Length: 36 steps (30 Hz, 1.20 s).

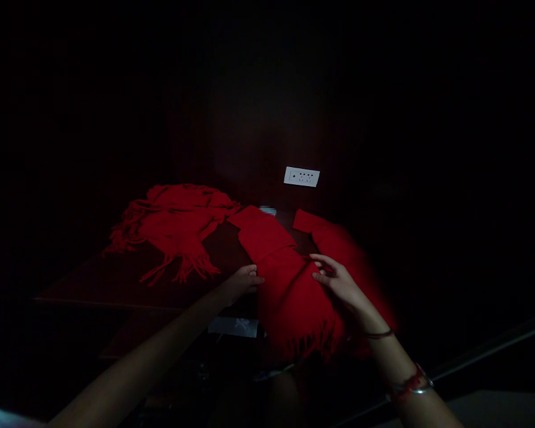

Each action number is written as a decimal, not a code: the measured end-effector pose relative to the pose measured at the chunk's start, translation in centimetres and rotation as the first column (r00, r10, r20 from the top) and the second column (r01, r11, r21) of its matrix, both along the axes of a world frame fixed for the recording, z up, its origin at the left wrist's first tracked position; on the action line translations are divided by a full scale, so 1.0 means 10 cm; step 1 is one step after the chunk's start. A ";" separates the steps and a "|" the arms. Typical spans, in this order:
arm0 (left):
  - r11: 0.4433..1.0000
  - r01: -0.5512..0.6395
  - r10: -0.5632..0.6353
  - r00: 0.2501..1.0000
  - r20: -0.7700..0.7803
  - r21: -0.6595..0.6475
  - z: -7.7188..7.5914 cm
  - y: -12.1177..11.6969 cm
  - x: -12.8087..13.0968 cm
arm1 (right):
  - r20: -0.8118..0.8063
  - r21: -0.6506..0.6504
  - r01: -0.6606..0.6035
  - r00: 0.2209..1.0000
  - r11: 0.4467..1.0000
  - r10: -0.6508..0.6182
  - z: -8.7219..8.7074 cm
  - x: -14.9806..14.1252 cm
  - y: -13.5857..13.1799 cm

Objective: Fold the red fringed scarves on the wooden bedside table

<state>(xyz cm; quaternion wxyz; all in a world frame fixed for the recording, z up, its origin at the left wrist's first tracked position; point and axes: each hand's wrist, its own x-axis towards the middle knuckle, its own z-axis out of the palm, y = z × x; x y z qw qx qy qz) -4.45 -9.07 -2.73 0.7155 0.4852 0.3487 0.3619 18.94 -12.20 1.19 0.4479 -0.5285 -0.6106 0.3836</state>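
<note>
A red fringed scarf (pixel 276 261) lies stretched over a dark table (pixel 116 279), its tasselled end hanging off the near edge. My left hand (pixel 243 280) rests at the scarf's left edge, fingers curled against the cloth. My right hand (pixel 336 279) lies on the scarf's right side, fingers pinched on a fold of the fabric. Part of the same red cloth (pixel 334 238) runs away to the right behind my right hand. The scene is very dark.
A second red fringed scarf (pixel 173 226) lies crumpled at the table's far left. A white wall socket plate (pixel 301 176) sits on the dark wall behind. A pale flat object (pixel 234 327) shows under the table edge near my left forearm.
</note>
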 end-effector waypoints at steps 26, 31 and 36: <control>1.000 0.004 -0.004 1.000 0.010 -0.002 0.02 -0.01 -0.03 | -0.081 0.067 0.084 0.994 0.994 -0.078 -0.17 -0.02 0.03; 0.996 -0.090 0.090 0.995 -0.036 0.005 0.01 -0.04 -0.01 | 0.096 -0.012 0.172 0.981 0.985 -0.170 -0.27 0.12 -0.14; 0.977 -0.186 0.178 0.980 -0.091 -0.099 0.06 -0.26 0.04 | 0.219 0.000 -0.017 0.976 1.000 0.017 -0.39 0.16 -0.36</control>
